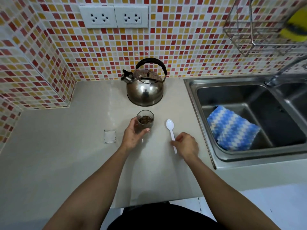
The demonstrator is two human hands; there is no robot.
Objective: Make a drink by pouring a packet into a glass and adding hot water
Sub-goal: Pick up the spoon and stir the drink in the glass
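A clear glass (145, 120) with brown liquid and dark bits stands on the beige counter (66, 163); my left hand (134, 135) is wrapped around its left side. A white plastic spoon (171, 131) lies flat to the right of the glass. My right hand (186, 144) touches the spoon's handle with its fingertips, fingers curled. A small white packet (109, 136) lies flat to the left of my left hand. Behind the glass sits a steel kettle (144, 87) with a black handle, its spout pointing left.
A steel sink (249, 117) lies to the right with a blue-and-white cloth (232, 128) inside and a tap (282, 70) above. A wire rack (259, 29) with a yellow sponge hangs on the tiled wall. Two sockets (114, 17) sit above the kettle.
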